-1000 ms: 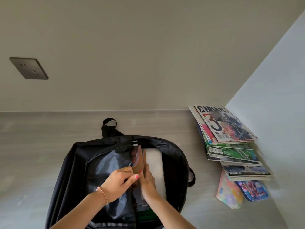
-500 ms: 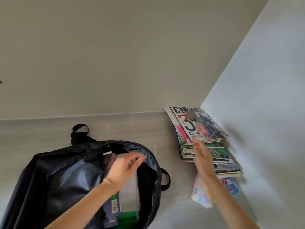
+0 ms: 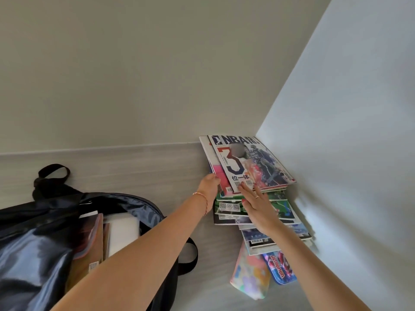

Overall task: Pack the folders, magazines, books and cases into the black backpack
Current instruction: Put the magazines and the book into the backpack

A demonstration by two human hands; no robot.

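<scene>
Head view: left hand (image 3: 210,187) grips the left edge of the upper magazines (image 3: 251,163) in the corner stack. Right hand (image 3: 256,206) lies flat with fingers spread on their near edge, gripping nothing. Black backpack (image 3: 40,221) lies open at left with books inside. Two cases (image 3: 250,274) sit below the stack.
</scene>
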